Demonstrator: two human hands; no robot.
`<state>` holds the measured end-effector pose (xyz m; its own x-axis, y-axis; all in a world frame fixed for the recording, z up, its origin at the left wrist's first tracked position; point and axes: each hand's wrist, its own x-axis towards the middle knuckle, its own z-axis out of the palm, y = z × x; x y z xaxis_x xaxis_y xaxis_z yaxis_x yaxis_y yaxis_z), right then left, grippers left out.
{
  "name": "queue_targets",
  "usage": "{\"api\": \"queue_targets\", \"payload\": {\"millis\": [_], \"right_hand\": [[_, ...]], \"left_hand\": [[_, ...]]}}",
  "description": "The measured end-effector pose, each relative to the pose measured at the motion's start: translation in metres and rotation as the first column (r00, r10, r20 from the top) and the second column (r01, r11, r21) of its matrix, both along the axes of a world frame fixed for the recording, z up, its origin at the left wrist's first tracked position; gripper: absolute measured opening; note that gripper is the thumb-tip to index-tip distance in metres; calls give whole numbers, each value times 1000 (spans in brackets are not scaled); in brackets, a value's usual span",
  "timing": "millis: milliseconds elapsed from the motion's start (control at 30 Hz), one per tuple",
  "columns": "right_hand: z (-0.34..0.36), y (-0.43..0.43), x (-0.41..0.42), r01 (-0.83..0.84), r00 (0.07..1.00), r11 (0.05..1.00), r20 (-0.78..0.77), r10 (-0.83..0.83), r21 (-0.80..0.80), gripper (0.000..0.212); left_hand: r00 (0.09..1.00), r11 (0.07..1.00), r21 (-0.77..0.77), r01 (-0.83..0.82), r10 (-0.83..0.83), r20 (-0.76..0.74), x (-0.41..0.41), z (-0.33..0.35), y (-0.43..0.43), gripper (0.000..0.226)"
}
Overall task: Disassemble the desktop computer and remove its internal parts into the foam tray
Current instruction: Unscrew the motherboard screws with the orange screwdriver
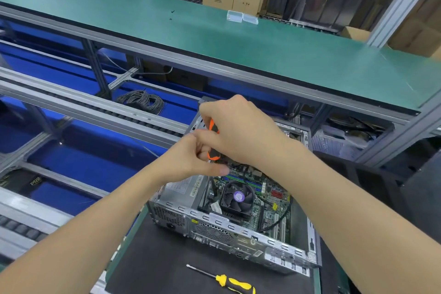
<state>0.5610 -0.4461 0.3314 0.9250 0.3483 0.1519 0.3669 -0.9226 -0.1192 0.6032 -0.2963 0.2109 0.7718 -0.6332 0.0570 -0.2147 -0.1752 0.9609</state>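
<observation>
- Fingers of our right hand (241, 131) clench an orange screwdriver (213, 126) above the computer (226, 222).
- Our left hand (191, 160) pinches its lower end.
- Yellow screwdriver (235, 283) lies before the computer.

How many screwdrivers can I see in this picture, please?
2. The orange screwdriver is held by the right hand and left hand above the computer case. The yellow screwdriver lies on the black mat before the case. Others may be hidden under the arms.

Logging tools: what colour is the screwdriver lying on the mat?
Screwdriver: yellow-and-black handle, silver shaft; head view.
</observation>
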Motion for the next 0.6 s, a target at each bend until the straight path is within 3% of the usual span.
{"api": "queue_targets", "payload": {"millis": [100, 167, 300, 500, 600], "right_hand": [[5, -15, 2, -146, 981, 982, -114, 159, 119, 12], [7, -26, 6, -182, 947, 959, -224, 230, 215, 24], [-3, -44, 16, -99, 900, 880, -336, 279, 465, 39], [-39, -50, 28, -9, 913, 698, -278, 297, 716, 32], [-52, -51, 30, -35, 921, 661, -232, 313, 750, 23]], "left_hand": [[979, 977, 67, 200, -202, 21, 4, 0, 10, 6], [971, 964, 117, 238, -241, 11, 9, -6, 16, 18], [973, 956, 188, 224, -229, 5, 15, -12, 16, 7], [970, 956, 190, 223, -237, 57, 24, -8, 5, 18], [974, 946, 268, 183, -211, 78, 29, -13, 2, 41]]}}
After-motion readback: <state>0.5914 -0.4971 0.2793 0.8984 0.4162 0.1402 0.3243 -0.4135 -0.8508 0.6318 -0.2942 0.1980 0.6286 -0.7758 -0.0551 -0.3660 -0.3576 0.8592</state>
